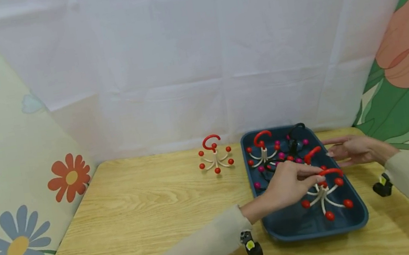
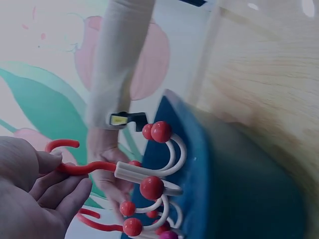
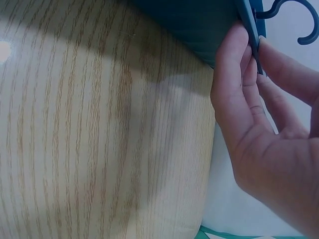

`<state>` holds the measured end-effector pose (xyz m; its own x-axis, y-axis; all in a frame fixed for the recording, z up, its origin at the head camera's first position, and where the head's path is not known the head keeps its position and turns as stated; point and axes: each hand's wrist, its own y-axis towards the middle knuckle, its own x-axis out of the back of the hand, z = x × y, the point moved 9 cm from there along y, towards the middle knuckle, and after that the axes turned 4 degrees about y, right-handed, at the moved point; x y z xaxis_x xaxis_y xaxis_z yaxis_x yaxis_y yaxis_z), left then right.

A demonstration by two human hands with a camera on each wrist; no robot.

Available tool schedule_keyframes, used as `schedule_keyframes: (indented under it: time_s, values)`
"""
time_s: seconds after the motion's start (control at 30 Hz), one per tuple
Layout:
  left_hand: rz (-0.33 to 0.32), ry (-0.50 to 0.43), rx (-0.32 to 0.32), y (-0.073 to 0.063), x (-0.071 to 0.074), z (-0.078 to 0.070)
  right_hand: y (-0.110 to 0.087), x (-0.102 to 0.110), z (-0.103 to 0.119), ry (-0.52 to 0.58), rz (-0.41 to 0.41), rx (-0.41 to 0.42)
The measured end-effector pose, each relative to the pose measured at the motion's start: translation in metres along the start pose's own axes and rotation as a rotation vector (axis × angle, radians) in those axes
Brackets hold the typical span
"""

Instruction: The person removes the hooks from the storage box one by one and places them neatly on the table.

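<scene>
My left hand (image 1: 286, 183) pinches the red hook of a hanger (image 1: 322, 193) between thumb and fingers. This hanger has curved white arms tipped with red balls, and it is held over the near part of a dark blue tray (image 1: 315, 233). At the tray's right side, my right hand (image 1: 355, 151) grips the rim, thumb and fingers on either side of it in the right wrist view. Inside the tray are another red-hooked white hanger (image 1: 264, 153), a red hook (image 1: 312, 154) beside my left hand, and black hangers (image 1: 293, 146) with magenta balls, partly hidden by that hand.
One more red-hooked white hanger (image 1: 216, 159) sits on the wooden table (image 1: 152, 205), left of the tray near the back edge. A white sheet (image 1: 164, 71) hangs behind the table, with flower-printed cloth on both sides.
</scene>
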<state>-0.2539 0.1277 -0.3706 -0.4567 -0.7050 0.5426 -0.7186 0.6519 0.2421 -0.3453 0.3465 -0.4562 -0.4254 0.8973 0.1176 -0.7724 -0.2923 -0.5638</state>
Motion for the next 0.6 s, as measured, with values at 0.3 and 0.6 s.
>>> schedule_keyframes:
  time_s: [0.3,0.6]
  values:
    - [-0.027,-0.053,-0.021,-0.002,0.026,-0.017,-0.001,0.001,0.000,-0.010,0.007,0.009]
    - [-0.091,-0.112,-0.056,-0.008,0.066,-0.034,-0.003,0.000,0.001,0.014,0.006,0.013]
